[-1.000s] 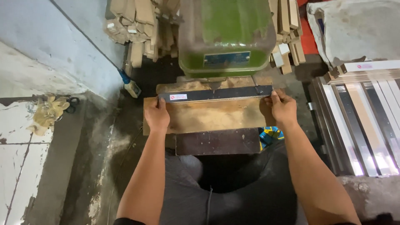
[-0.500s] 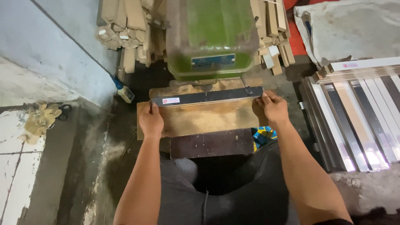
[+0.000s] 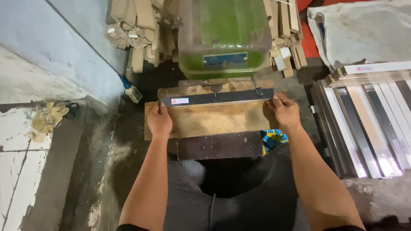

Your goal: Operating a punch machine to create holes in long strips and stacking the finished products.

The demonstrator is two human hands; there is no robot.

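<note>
While both hands grip it: one dark strip (image 3: pixel 216 98) lies along the far edge of the wooden work board (image 3: pixel 214 120).
Left hand (image 3: pixel 160 122): closed on the strip's left end.
Right hand (image 3: pixel 282 112): fingers pinching the right end.
Beyond: one green machine (image 3: pixel 222 38), touching close.
Right: stacked frame mouldings (image 3: pixel 368 119).

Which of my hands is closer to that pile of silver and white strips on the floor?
Right. The right hand grips the dark strip's end on the side facing the pile of strips. The left hand holds the opposite end, farther away.
</note>
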